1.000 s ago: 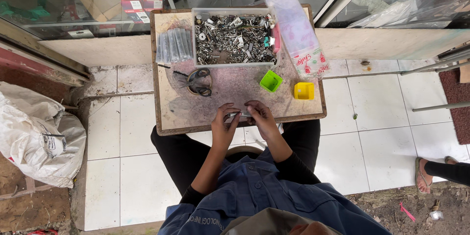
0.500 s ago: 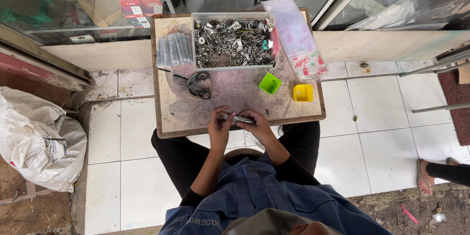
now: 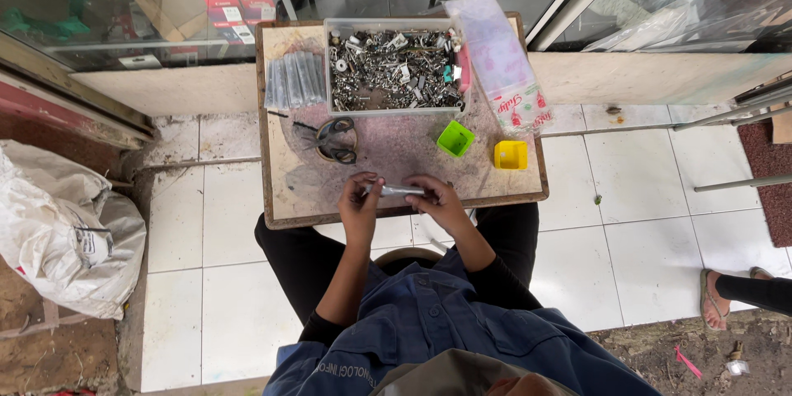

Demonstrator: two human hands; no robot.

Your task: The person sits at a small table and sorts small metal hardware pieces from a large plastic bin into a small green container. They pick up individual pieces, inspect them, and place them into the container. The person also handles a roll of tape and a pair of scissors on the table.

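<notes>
Lower centre of frame: left hand (image 3: 360, 195) and right hand (image 3: 435, 198) each pinch one end of a small metal rod (image 3: 402, 190), long axis left-right, above table (image 3: 285, 198) edge.

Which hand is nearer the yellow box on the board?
Right. The right hand sits just down-left of the yellow box; the left hand is farther left, holding the small packet with it.

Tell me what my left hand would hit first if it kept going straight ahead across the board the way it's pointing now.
Probably the scissors. The left hand, gripping one end of a small metal rod, points up the wooden board, and the scissors lie just beyond it, slightly left. Behind them comes the clear tray of metal parts. Depth is unclear.
</notes>
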